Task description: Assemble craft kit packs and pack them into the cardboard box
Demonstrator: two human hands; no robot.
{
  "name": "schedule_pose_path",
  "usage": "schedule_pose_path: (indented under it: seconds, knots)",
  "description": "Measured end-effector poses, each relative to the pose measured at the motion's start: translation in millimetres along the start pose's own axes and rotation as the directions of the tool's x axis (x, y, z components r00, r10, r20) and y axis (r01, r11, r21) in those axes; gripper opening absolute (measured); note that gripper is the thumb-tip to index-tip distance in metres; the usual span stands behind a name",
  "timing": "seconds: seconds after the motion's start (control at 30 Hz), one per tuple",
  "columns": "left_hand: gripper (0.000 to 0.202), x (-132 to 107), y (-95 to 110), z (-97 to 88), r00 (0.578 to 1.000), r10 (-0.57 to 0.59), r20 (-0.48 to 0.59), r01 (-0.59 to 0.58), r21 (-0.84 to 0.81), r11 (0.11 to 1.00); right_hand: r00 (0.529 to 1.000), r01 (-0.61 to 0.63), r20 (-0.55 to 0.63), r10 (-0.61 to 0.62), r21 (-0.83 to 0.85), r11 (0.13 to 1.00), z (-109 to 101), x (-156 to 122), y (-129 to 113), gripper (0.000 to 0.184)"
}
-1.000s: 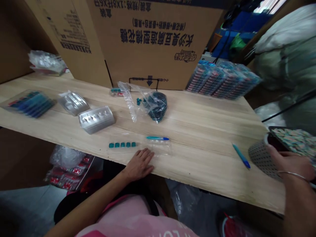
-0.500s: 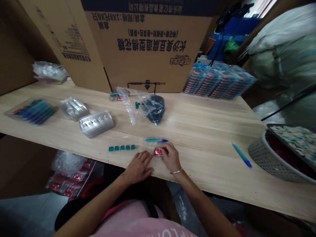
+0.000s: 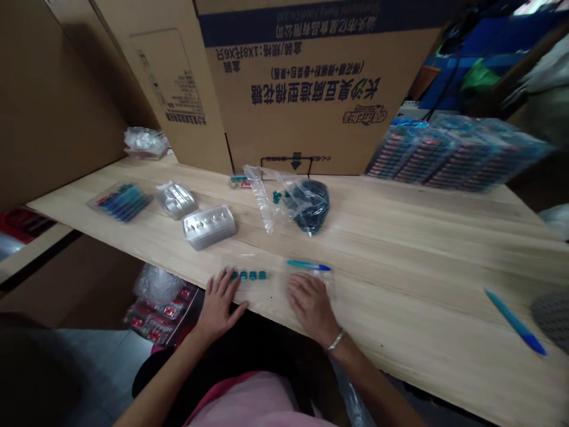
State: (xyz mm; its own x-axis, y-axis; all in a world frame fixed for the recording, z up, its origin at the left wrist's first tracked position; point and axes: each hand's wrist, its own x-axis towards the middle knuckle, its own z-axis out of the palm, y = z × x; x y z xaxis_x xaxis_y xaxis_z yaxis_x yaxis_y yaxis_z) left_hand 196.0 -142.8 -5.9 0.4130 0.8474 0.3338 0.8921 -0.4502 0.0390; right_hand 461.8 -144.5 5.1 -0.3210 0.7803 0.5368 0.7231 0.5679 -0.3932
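Now, left hand [image 3: 220, 305]: it is lying palm down at the table edge, fingers a little spread and thumb well apart; the fingertips are covering the left end of a row of small, square, dark-green pieces [image 3: 252, 276].
Right hand [image 3: 313, 305]: it is bending over a second tray of thin transparent plastic [image 3: 329, 284], its fingers close together; their tips are hidden, so I cannot tell if they are pinching something.
Green row: it is sitting in a first tray of clear plastic [image 3: 251, 264], just right of the left fingertips.
Pen: one light-blue pen with dark-blue end [image 3: 309, 265] is lying along the second tray's far side.
Table: this pale wooden surface [image 3: 422, 261] is carrying a clear bag of dark-green pieces [image 3: 309, 204] and a stack of silvery moulded trays [image 3: 208, 228].
Behind: a big brown printed carton [image 3: 306, 130] is standing upside down, and wrapped blue-and-red packs [image 3: 444, 154] are piling beside it.
Below: red packages in plastic [image 3: 160, 308] are lying under the table.
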Motion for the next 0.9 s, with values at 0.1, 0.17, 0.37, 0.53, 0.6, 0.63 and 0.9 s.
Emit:
schedule_pose_path:
  seconds: [0.1, 0.17, 0.37, 0.53, 0.6, 0.63, 0.9]
  knots:
    - [0.059, -11.3, -12.9, 3.0, 0.999, 0.033, -0.028, -0.033, 0.001, 0.999, 0.985, 0.065, 0.161, -0.06, -0.02, 0.998, 28.9, 9.6, -30.8, 0.025]
    - [0.059, -13.1, -14.4, 5.7, 0.997, 0.045, -0.066, -0.046, -0.009, 0.999, 0.971, 0.06, 0.235, -0.048, -0.041, 0.997, 41.5, 11.8, -43.0, 0.034]
    - [0.058, -7.5, -14.6, 8.8, 0.988, 0.046, -0.144, -0.056, -0.065, 0.996, 0.987, -0.043, 0.142, 0.07, -0.182, 0.982, 15.9, -8.3, -16.8, 0.031]
    - [0.06, -2.5, -9.9, 9.9, 0.989, 0.023, -0.146, -0.045, -0.149, 0.988, 0.964, -0.108, 0.188, 0.19, -0.377, 0.92, -10.8, -27.8, 22.5, 0.044]
    - [0.065, -2.9, -6.0, 8.9, 0.986, 0.005, -0.165, -0.034, -0.177, 0.984, 0.965, -0.073, 0.205, 0.163, -0.389, 0.918, -10.9, -30.1, 27.0, 0.045]
    - [0.068, -4.1, -4.4, 7.9, 0.982, -0.014, -0.186, -0.021, -0.186, 0.982, 0.969, -0.063, 0.195, 0.15, -0.392, 0.918, -10.1, -30.6, 27.4, 0.045]
    - [0.085, -24.8, -22.1, -0.1, 0.934, -0.164, -0.319, 0.117, -0.161, 0.98, 0.986, -0.165, -0.061, 0.154, -0.271, 0.948, -8.0, -34.8, 33.9, 0.037]
